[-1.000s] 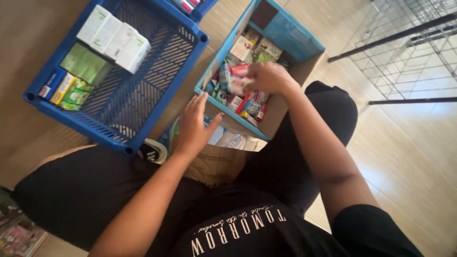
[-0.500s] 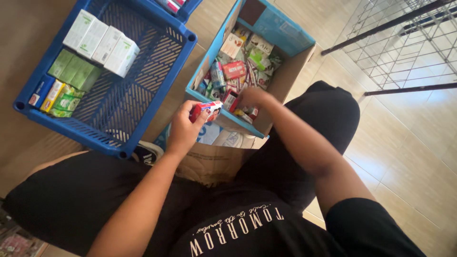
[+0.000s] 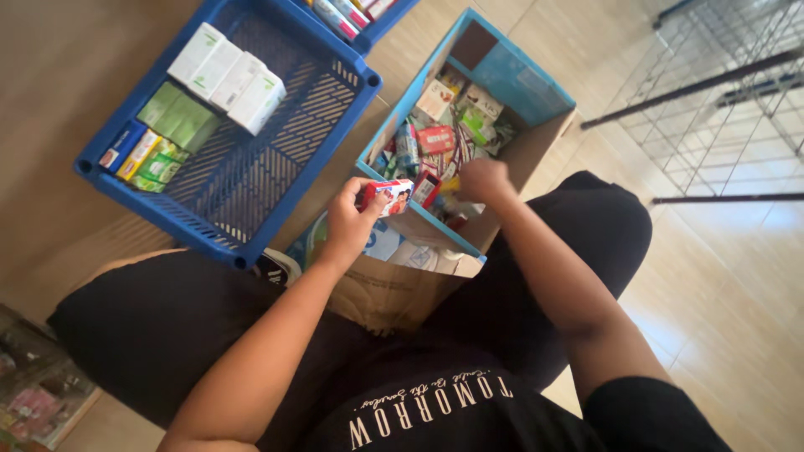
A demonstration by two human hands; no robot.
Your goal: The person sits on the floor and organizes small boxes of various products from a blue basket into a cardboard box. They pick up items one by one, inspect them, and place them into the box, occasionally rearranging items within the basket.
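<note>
My left hand [image 3: 350, 219] holds a small red and white carton [image 3: 387, 196] just over the near edge of an open cardboard box [image 3: 512, 77] with blue flaps. The box is packed with several small cartons and packets [image 3: 452, 134] in red, green and white. My right hand [image 3: 484, 180] reaches down into the near end of that box, fingers curled among the packets; what they grip is hidden. I sit on the floor with legs in black, the box between my knees.
A blue plastic crate [image 3: 276, 167] lies to the left, holding white cartons [image 3: 228, 77] and green cartons [image 3: 172, 125] at its far side. A second blue crate [image 3: 368, 17] shows at the top. A wire rack [image 3: 720, 92] stands to the right. Tiled floor [image 3: 737, 293] surrounds me.
My left hand went from resting flat at the box edge to holding up the red and white carton. My right hand drew back from the box's middle to its near end.
</note>
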